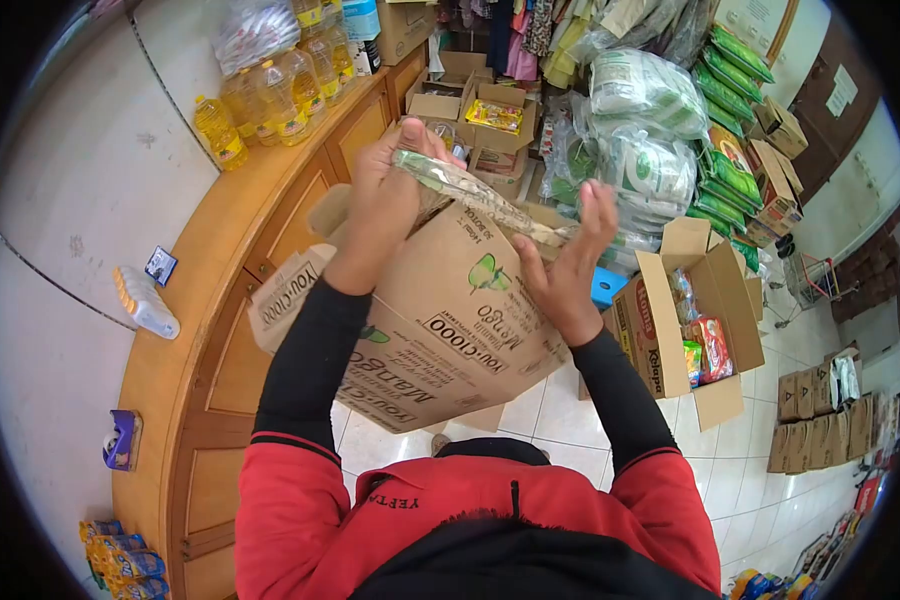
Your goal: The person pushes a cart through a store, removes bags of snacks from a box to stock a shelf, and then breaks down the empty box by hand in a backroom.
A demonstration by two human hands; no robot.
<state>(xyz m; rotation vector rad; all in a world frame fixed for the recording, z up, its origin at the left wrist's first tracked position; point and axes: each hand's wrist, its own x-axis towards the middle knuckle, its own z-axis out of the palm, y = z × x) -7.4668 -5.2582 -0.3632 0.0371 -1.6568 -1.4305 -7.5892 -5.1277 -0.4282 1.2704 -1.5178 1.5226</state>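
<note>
My left hand (385, 195) is closed around the green-edged end of a long, crinkled clear plastic packet (485, 198) with a pale brown print. The packet slants down to my right hand (567, 275), its far end lying between the thumb and the raised, slightly blurred fingers. Below both hands, a brown cardboard carton (460, 310) printed "YOU-C1000" and "Mango" is tilted in front of my body. Its top flaps stand apart, and my hands and the packet cover much of its opening.
To the left runs a wooden counter (180, 370) bearing cooking-oil bottles (295, 90) and a tape dispenser (122, 440). An open carton (685, 320) with coloured packs stands on the right. Plastic-wrapped bundles (645, 130) and green sacks (735, 90) are piled behind. White floor tiles (570, 415) show below.
</note>
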